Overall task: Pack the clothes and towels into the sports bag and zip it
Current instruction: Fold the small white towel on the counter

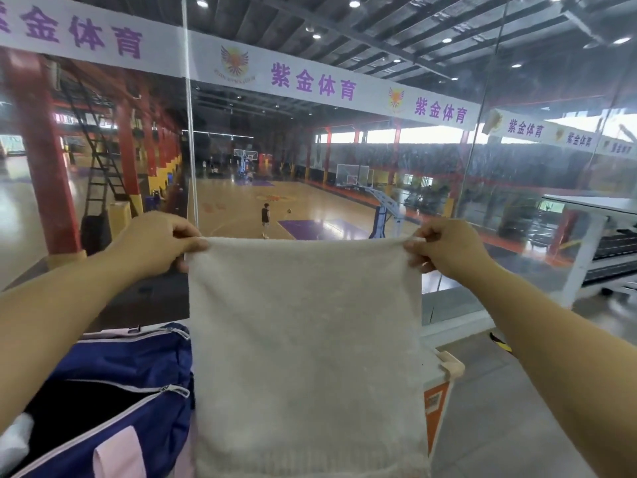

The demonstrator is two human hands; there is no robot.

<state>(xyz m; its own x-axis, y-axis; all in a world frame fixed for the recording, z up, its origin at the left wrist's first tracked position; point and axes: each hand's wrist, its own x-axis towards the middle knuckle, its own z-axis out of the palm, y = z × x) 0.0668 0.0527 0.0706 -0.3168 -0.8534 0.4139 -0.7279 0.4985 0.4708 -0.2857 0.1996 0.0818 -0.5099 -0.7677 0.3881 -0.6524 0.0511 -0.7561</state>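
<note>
We hold the pale towel (306,346) hanging lengthwise at frame centre, left hand (157,241) and right hand (444,250) each pinched shut on a top corner; the open sports bag (113,391) lies lower left, nearer our left hand.

A pale counter (435,370) runs across the lower part of the view, mostly hidden behind a hanging cloth. Its right end shows a cream corner guard (450,364) on the edge and an orange panel (435,410) on the side below. On the counter's left part sits a navy sports bag (138,367) with pink trim, its top zip open. Something white (15,439) shows inside the bag at the lower left.
</note>
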